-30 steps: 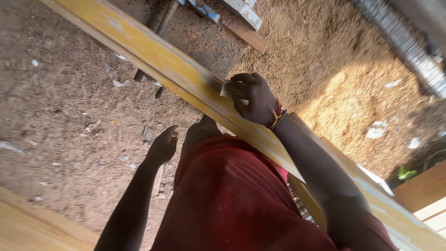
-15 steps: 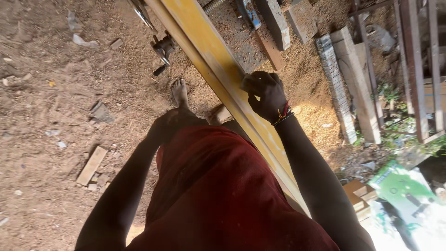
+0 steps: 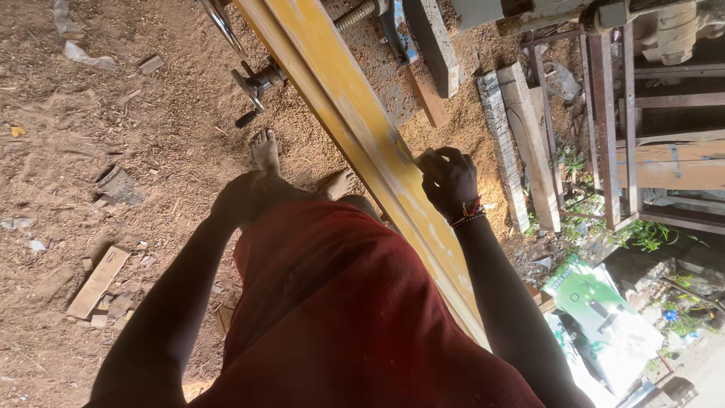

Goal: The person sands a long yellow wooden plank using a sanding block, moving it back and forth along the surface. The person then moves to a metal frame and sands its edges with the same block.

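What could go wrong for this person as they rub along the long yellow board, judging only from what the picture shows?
1. The bare feet stand on sawdust among loose wood offcuts, so a slip, trip or splinter seems possible.
2. The right hand presses bare on the yellow board; its fingers could catch a splinter.
3. A metal clamp handle sticks out near the feet and might snag a leg.
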